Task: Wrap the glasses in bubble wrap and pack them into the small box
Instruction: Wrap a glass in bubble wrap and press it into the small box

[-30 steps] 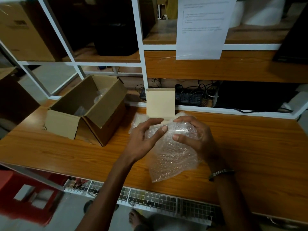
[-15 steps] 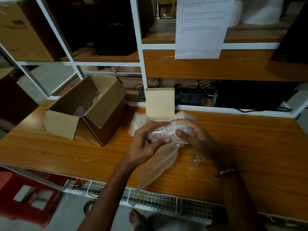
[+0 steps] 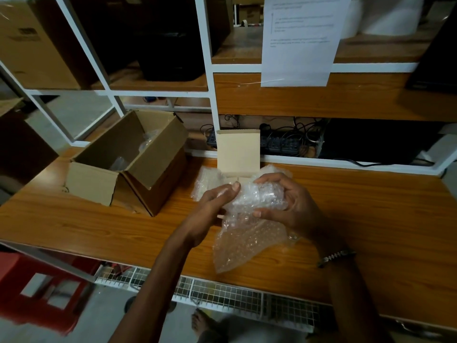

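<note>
A glass rolled in clear bubble wrap (image 3: 259, 198) is held above the wooden table between both hands. My left hand (image 3: 215, 206) presses its left end, and my right hand (image 3: 286, 204) curls around its right side. The loose tail of the bubble wrap (image 3: 244, 241) hangs down onto the table. Just behind my hands stands the small tan box (image 3: 238, 149) with its lid flap upright. A second piece of bubble wrap (image 3: 206, 180) lies to the left of that box. The glass itself is mostly hidden by the wrap.
A larger open cardboard box (image 3: 133, 154) holding clear glasses sits at the left on the wooden table (image 3: 99, 226). White shelving with a taped paper sheet (image 3: 299, 38) rises behind. Cables and a power strip (image 3: 279, 142) lie under the shelf. A red stool (image 3: 37, 288) stands below left.
The head view has shifted slightly. My hands have rolled the wrap tighter around the glass, and the loose tail has swung from lower left to hang straight below the bundle.
</note>
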`<action>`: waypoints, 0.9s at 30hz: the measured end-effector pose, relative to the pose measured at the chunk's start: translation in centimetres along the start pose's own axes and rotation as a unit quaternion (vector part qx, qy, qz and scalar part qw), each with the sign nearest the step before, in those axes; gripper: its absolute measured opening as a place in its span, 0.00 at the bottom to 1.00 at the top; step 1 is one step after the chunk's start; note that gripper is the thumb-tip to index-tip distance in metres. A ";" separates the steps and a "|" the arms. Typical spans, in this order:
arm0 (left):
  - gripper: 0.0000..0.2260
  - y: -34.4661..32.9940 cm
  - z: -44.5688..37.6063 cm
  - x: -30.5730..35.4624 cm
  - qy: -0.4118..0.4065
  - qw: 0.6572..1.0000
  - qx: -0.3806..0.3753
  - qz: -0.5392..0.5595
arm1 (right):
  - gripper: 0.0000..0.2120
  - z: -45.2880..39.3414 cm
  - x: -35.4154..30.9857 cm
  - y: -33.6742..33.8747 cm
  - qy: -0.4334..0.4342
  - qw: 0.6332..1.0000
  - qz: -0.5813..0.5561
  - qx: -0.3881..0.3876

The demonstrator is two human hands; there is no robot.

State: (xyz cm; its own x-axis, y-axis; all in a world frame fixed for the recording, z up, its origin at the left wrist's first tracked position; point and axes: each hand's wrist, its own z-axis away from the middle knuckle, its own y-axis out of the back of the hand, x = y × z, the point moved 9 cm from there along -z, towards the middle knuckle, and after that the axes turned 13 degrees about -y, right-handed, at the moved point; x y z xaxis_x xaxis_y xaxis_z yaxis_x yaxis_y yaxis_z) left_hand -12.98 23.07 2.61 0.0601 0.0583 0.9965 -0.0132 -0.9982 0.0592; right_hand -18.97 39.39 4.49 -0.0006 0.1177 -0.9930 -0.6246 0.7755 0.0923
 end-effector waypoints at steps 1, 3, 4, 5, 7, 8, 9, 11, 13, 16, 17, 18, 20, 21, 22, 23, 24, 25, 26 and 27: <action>0.17 -0.2 -0.1 0.2 -0.010 1.000 0.003 0.015 | 0.27 -0.1 0.1 -0.1 0.002 1.000 0.010 -0.003; 0.15 0.1 -0.2 0.7 -0.044 0.998 0.018 0.048 | 0.28 -0.3 0.3 -0.3 -0.001 1.000 0.019 -0.012; 0.15 0.3 -0.2 0.9 -0.063 0.996 0.023 0.060 | 0.28 -0.3 0.3 -0.4 -0.009 1.000 0.017 -0.020; 0.16 0.4 -0.2 1.1 -0.079 0.994 0.024 0.065 | 0.28 -0.2 0.2 -0.4 -0.023 0.999 0.013 -0.028; 0.17 0.3 0.0 1.7 -0.105 0.992 0.015 0.063 | 0.31 -0.1 -0.7 0.1 -0.025 0.997 0.068 0.000; 0.17 0.1 0.1 2.0 -0.118 0.991 0.005 0.063 | 0.34 0.0 -1.1 0.5 -0.014 0.992 0.126 0.029; 0.17 -0.2 0.2 2.3 -0.131 0.989 -0.008 0.062 | 0.37 0.1 -1.4 0.6 -0.008 0.986 0.164 0.041; 0.18 -0.6 0.3 3.0 -0.166 0.986 -0.026 0.026 | 0.39 0.2 -1.0 0.1 -0.042 0.987 0.158 -0.005; 0.18 -0.4 0.2 3.2 -0.199 0.979 -0.031 -0.020 | 0.36 0.4 -0.1 -0.6 -0.086 0.988 0.105 -0.075; 0.18 -0.3 0.1 3.1 -0.198 0.979 -0.033 -0.038 | 0.36 0.4 0.2 -0.2 -0.079 0.990 0.102 -0.053; 0.17 -0.2 0.1 3.2 -0.197 0.979 -0.032 -0.045 | 0.36 0.3 0.0 0.1 -0.068 0.992 0.101 -0.028; 0.17 -0.1 0.1 3.3 -0.196 0.979 -0.031 -0.052 | 0.35 0.2 -0.1 0.3 -0.053 0.994 0.096 -0.007; 0.20 0.1 0.1 3.4 -0.191 0.979 -0.036 -0.054 | 0.32 0.2 -0.2 0.4 -0.030 0.997 0.076 0.010; 0.23 0.3 0.1 3.3 -0.185 0.981 -0.037 -0.047 | 0.30 0.3 -0.4 0.5 -0.021 0.998 0.059 0.014; 0.26 0.5 0.0 3.2 -0.174 0.984 -0.034 -0.028 | 0.29 0.4 -0.6 0.6 -0.013 0.999 0.048 0.020; 0.28 0.7 0.0 3.0 -0.159 0.987 -0.028 -0.001 | 0.29 0.6 -0.8 0.7 -0.007 0.999 0.043 0.027; 0.29 0.9 -0.1 2.8 -0.145 0.989 -0.020 0.014 | 0.29 0.6 -0.9 0.8 -0.001 0.998 0.048 0.036; 0.29 1.0 -0.1 2.8 -0.133 0.991 -0.008 0.008 | 0.29 0.5 -1.0 0.7 0.003 0.998 0.054 0.041; 0.27 1.0 -0.2 2.7 -0.124 0.992 -0.004 -0.011 | 0.29 0.4 -0.9 0.5 0.007 0.997 0.056 0.045; 0.24 0.8 -0.3 2.6 -0.118 0.993 -0.008 -0.018 | 0.28 0.3 -0.9 0.3 0.012 0.997 0.056 0.048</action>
State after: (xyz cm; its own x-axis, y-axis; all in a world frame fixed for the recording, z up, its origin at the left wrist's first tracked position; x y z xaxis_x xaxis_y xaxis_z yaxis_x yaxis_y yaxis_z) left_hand -13.11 22.38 5.29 0.2930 0.0860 0.9522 -0.0219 -0.9951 0.0966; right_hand -18.92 39.69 5.45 -0.0863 0.1932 -0.9774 -0.5425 0.8137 0.2087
